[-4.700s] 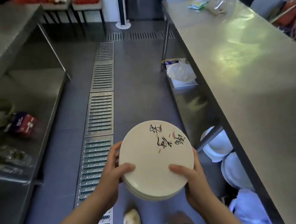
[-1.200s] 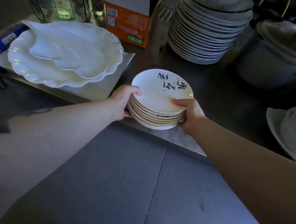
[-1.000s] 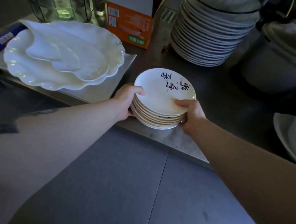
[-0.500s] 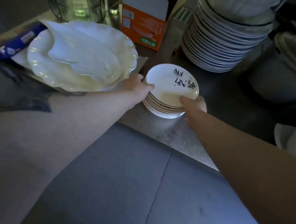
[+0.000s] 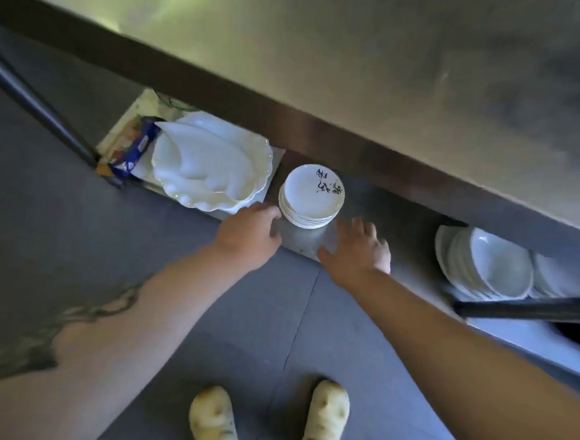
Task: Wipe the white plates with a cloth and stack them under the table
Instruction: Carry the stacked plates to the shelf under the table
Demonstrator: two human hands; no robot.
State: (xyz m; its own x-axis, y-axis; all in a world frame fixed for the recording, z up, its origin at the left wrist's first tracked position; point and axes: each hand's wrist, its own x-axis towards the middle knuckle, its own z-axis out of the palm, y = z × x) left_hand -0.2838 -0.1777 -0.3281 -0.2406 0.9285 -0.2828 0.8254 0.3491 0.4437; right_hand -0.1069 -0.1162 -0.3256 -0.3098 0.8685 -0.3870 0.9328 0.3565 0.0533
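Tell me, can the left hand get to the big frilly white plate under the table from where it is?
Probably yes. The left hand is open and holds nothing, and the big frilly white plate sits just beyond its fingertips at the shelf's front edge. Nothing lies between them; the tabletop overhangs only the plate's far side.

The plates were white, the top one marked with black script; the packet was blue, the shoes pale yellow.

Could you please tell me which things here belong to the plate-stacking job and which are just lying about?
Job: stack of small white plates with black lettering; steel lower shelf; left hand; right hand.

Lying about: large scalloped white platters; blue packet; stacked white bowls.
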